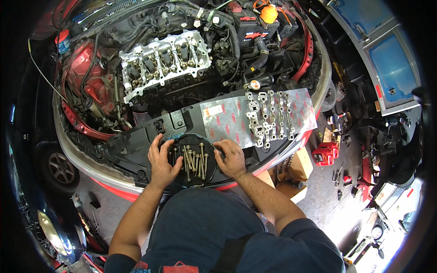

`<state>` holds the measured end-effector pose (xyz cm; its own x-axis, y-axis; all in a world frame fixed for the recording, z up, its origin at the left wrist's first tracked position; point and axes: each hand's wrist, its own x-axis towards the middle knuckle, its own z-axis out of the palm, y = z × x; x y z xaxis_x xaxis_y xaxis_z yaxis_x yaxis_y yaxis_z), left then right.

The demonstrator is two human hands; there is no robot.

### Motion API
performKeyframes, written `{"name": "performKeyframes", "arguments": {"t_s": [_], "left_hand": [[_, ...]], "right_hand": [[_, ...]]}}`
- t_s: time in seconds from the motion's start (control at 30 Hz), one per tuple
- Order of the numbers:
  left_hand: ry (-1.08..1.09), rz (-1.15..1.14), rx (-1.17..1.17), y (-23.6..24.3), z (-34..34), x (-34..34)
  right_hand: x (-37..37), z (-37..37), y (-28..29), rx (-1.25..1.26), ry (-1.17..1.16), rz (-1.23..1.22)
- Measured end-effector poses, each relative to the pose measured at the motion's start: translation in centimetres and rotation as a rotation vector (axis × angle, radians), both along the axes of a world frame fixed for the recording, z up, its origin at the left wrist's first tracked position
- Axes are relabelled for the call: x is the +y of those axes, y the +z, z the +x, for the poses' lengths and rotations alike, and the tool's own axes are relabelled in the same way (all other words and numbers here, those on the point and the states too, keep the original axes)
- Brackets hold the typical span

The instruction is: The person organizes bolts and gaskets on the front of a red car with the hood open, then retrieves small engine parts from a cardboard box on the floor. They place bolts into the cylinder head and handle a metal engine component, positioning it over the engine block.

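In front of me a dark, round, dish-like holder point(210, 175) rests on the black front panel with several long brassy bolts point(196, 161) in it. My left hand point(160, 164) is at its left rim, open, fingers spread and thumb toward the bolts. On the opposite side, my right hand point(231, 159) is curved at the rim with thumb and fingers apart; I see nothing held in it. Right of centre, several silver camshaft bearing caps point(271, 116) lie in rows on a silvery printed sheet point(222, 119). Beyond sits the exposed cylinder head point(166, 59).
The black panel point(129, 150) spans the red car's front edge. A battery point(250, 34) with an orange object point(268, 14) stands at the back right. Cardboard boxes point(300, 166), a red case point(324, 154) and scattered tools lie on the right floor. A dark car point(45, 218) stands at left.
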<state>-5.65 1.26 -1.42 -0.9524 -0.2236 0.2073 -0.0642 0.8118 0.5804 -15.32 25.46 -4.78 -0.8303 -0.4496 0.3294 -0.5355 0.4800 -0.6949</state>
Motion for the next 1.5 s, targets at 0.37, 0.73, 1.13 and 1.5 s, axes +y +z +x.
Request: {"name": "performKeyframes", "arguments": {"t_s": [0.37, 0.73, 1.13, 1.5], "left_hand": [[0.077, -0.023, 0.008, -1.4, -0.4, 0.4], [-0.024, -0.079, -0.103, 0.7, -0.2, 0.9], [-0.041, -0.023, -0.18, 0.9, -0.6, 0.8], [-0.029, -0.145, -0.191, 2.0, 0.6, 0.6]], "right_hand": [[0.2, 0.1, -0.3, -0.015, -0.005, 0.009], [0.2, 0.0, -0.3, -0.042, 0.005, 0.016], [0.3, 1.1, 1.7, -0.023, 0.058, 0.026], [-0.5, 3.2, 3.3, -0.263, 0.133, 0.135]]}}
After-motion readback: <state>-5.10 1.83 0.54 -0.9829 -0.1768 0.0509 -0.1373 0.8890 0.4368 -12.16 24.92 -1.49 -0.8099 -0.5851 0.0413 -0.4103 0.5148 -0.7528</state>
